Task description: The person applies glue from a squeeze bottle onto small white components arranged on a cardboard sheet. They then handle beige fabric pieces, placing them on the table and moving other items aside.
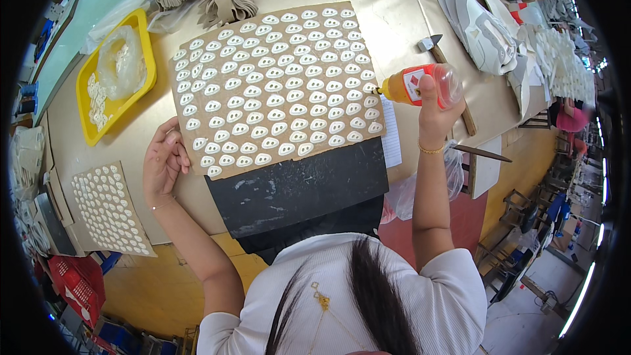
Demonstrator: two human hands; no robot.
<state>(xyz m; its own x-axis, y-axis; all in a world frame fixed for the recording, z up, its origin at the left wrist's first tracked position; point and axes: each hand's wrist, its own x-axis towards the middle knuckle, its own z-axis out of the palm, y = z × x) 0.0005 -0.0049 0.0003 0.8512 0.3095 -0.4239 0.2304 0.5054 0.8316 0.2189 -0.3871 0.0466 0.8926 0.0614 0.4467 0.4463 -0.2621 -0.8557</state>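
Note:
In my right hand (435, 115) is a clear and red squeeze bottle (414, 86) with a yellow nozzle, tipped to the left. Its dark tip is at the right edge of a brown cardboard sheet (263, 161), by the white pieces there; whether it touches one I cannot tell. Rows of small white rounded pieces (298, 137), each with dark holes, cover the sheet. Beside the sheet's lower left edge rests my left hand (165, 161), its fingers curled in with nothing visible in them. A black board (296, 191) sticks out from under the sheet.
At the left are a yellow tray (150, 59) with white pieces and a plastic bag, and another filled cardboard sheet (112, 214). Grey-beige pieces (227, 0) are stacked behind. A hammer (430, 43), white shoe parts (483, 36) and ruled paper (392, 135) lie to the right.

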